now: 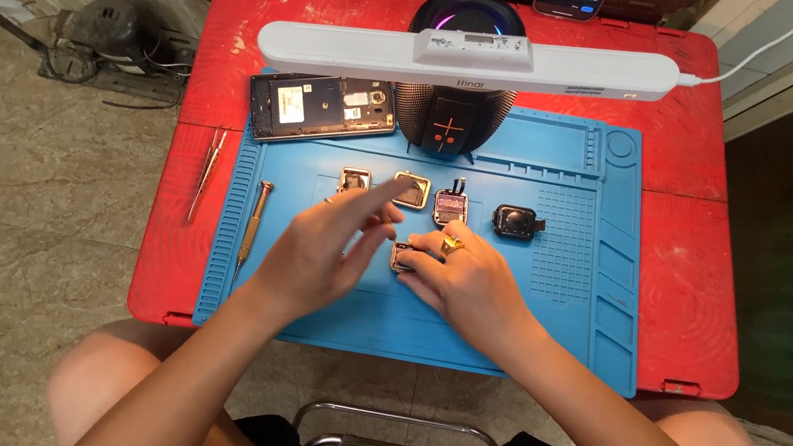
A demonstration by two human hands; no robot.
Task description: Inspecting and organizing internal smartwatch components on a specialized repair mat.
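Small square watch case [402,256] at frame centre on blue mat [548,302], right hand [470,283] fingers pinching it, left hand [318,249] fingers loose & spread just left of it, blurred, three more watch parts [411,190] in row above, screwdriver [254,224] left, red desk [701,291] beneath.

A small, makeshift electronics repair spot is shown, seemingly set up in a home or back room rather than a proper shop. A red folding desk [681,288] is covered by a blue silicone repair mat [525,330] with moulded trays along its edges. An opened phone [322,108] is laid at the mat's far left corner, and small square watch cases [411,190] are lined up at its middle. A screwdriver [253,224], tweezers [207,170] and a white bar lamp [467,60] are seen, above a worn tiled floor [23,228].
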